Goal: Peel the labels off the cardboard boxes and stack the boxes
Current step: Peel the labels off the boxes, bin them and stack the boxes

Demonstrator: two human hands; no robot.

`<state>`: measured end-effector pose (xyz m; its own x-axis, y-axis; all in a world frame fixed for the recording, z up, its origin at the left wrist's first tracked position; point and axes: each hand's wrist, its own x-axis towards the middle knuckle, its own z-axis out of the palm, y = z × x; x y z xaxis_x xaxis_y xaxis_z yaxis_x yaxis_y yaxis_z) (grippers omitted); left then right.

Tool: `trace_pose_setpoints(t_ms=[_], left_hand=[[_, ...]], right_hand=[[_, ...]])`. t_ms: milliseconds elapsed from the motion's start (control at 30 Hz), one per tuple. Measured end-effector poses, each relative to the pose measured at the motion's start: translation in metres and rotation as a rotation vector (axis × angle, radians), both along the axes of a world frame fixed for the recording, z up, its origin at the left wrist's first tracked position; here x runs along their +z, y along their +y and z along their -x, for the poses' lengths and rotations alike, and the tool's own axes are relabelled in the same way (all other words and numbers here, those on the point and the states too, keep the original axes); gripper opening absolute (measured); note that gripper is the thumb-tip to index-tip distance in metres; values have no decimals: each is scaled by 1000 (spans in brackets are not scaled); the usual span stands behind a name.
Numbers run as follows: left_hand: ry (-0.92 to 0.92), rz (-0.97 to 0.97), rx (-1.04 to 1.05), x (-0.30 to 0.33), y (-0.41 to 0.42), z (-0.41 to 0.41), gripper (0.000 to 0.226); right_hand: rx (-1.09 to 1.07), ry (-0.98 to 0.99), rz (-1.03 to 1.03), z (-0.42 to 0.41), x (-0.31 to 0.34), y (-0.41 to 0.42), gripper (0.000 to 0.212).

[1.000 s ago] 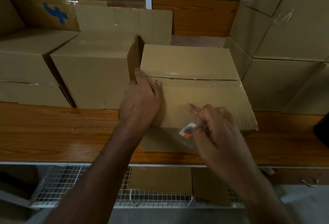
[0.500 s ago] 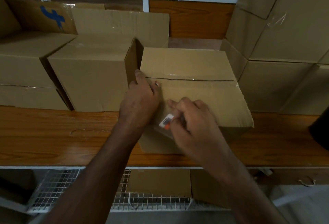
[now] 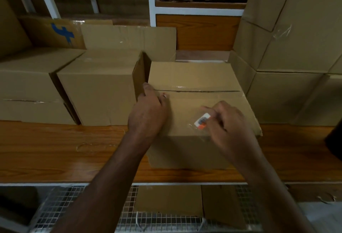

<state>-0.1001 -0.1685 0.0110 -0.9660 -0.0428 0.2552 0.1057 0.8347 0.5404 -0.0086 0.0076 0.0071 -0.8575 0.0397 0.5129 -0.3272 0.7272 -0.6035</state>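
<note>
A closed cardboard box [image 3: 192, 77] stands on the wooden shelf [image 3: 55, 151] in front of me, its top flaps taped. My left hand [image 3: 148, 112] rests on the box's top left corner, fingers curled over its left edge. My right hand [image 3: 227, 123] hovers over the near right part of the lid and pinches a small white and orange barcode label [image 3: 202, 120] with a bit of clear tape hanging from it. The label is lifted off the cardboard.
Closed boxes [image 3: 96, 88] stand to the left, and taller stacked boxes [image 3: 296, 47] crowd the right. A white shelf frame [image 3: 152, 1] rises behind. Below the shelf lies a wire grid [image 3: 61, 208] with flat cardboard pieces [image 3: 168, 199].
My right hand carried the peeled label left toward my left hand, then back right over the lid. My left hand has stayed on the box's corner.
</note>
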Motion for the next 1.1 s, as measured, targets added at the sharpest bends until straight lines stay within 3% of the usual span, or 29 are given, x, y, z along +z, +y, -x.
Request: trace_pose_setpoints(t_ms=[100,200,433,600,767,900,1100], left_hand=[[7,18,10,-2,1,2,65],[-26,29,22,-1,0,7,65],[7,41,73,4,4,23,47],[146,127,20,10,5,28,32],[202,242,-46,21,7,28,32],[249,177,-215,34,22,23,36],[341,-10,-498,39,80,-5,36]], right_hand=[[88,-28,-11,-15,-4,-5,12],[146,-91,-39,-2,-7,-30,21],[21,-56,586,6,9,-9,7],[37,-168,802,1,14,-5,11],[53,-233,1063,-10,19,3,15],[0,-232,1193,-22,21,18,26],[-165,-76,1053,-46,20,53,20]])
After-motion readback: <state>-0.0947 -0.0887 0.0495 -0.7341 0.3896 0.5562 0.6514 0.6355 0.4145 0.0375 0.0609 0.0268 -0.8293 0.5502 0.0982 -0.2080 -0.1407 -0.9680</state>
